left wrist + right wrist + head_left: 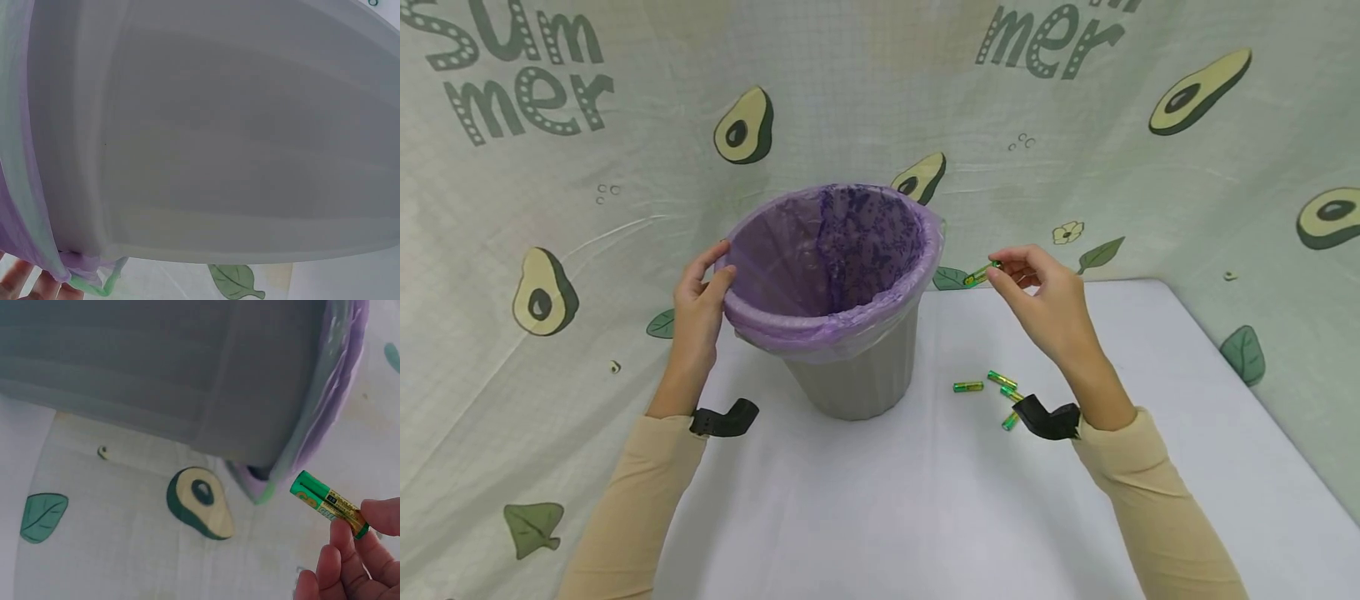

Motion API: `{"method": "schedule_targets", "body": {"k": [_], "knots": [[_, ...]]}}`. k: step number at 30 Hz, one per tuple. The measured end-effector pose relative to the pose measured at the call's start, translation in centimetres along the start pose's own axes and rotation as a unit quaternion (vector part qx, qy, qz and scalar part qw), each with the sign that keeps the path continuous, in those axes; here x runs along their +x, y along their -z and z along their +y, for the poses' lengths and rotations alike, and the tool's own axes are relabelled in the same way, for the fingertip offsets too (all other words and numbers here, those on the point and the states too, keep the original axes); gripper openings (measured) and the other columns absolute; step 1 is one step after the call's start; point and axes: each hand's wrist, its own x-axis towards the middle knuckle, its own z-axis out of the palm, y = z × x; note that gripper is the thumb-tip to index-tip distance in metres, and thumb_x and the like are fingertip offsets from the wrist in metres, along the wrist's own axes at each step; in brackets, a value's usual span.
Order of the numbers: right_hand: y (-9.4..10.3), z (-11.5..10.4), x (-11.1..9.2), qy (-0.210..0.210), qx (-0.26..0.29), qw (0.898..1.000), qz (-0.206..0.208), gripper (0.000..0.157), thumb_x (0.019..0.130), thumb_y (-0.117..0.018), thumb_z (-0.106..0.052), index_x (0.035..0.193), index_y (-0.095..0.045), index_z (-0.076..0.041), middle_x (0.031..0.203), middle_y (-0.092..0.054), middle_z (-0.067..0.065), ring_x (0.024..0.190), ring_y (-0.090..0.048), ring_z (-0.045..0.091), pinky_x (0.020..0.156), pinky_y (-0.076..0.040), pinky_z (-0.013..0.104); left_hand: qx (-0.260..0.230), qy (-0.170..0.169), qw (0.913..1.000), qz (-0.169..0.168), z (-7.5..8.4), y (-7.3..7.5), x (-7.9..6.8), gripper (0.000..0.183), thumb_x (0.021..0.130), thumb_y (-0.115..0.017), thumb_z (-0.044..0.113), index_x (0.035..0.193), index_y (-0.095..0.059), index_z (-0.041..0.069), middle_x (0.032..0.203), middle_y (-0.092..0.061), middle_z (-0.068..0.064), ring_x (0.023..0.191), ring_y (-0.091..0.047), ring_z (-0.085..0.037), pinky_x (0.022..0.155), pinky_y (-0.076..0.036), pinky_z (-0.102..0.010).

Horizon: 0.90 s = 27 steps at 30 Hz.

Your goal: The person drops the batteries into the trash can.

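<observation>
A grey trash bin (857,379) stands on the white table, lined with a purple plastic bag (827,333) folded over its rim. My left hand (698,312) grips the rim at its left side, thumb and fingers on the bag; the left wrist view shows mostly the bin wall (237,137) and a few fingertips (44,287). Beside the rim on the right, my right hand (1048,304) pinches a green and gold battery (331,505) between thumb and fingers, apart from the bin. Several similar batteries (967,387) lie on the table below that hand.
The white table (880,517) extends in front of the bin and to its right. Behind it hangs a pale cloth (850,100) printed with avocados and leaves. Black wrist-worn pieces (724,418) sit at both cuffs.
</observation>
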Motion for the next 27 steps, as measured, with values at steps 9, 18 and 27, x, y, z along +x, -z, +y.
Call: {"method": "schedule_targets", "body": {"k": [9, 18, 27], "knots": [[-0.8, -4.1, 0.9, 0.064, 0.045, 0.997, -0.017, 0.021, 0.089, -0.062, -0.012, 0.106, -0.064, 0.0, 0.093, -0.064, 0.01, 0.081, -0.052, 0.009, 0.074, -0.042, 0.019, 0.009, -0.003, 0.9999, 0.004, 0.1, 0.1, -0.1, 0.042, 0.092, -0.055, 0.018, 0.133, -0.051, 0.011, 0.14, -0.036, 0.001, 0.07, -0.053, -0.002, 0.06, -0.043, -0.011], [-3.3, -5.5, 1.4, 0.098, 0.06, 0.992, -0.057, 0.02, 0.089, -0.061, -0.009, 0.107, -0.063, 0.0, 0.094, -0.063, 0.01, 0.084, -0.054, 0.017, 0.076, -0.045, 0.032, 0.009, -0.002, 1.0, 0.002, 0.1, 0.1, -0.1, 0.042, 0.093, -0.055, 0.018, 0.134, -0.05, 0.01, 0.142, -0.034, 0.0, 0.071, -0.054, -0.003, 0.061, -0.044, -0.011], [-5.1, -6.5, 1.2, 0.125, 0.048, 0.987, -0.093, 0.018, 0.089, -0.062, -0.01, 0.105, -0.066, -0.003, 0.09, -0.063, 0.006, 0.082, -0.054, 0.014, 0.075, -0.047, 0.03, 0.015, -0.001, 0.9999, 0.005, 0.1, 0.1, -0.1, 0.042, 0.092, -0.056, 0.019, 0.133, -0.052, 0.012, 0.142, -0.034, 0.0, 0.07, -0.054, -0.002, 0.061, -0.043, -0.011]]}}
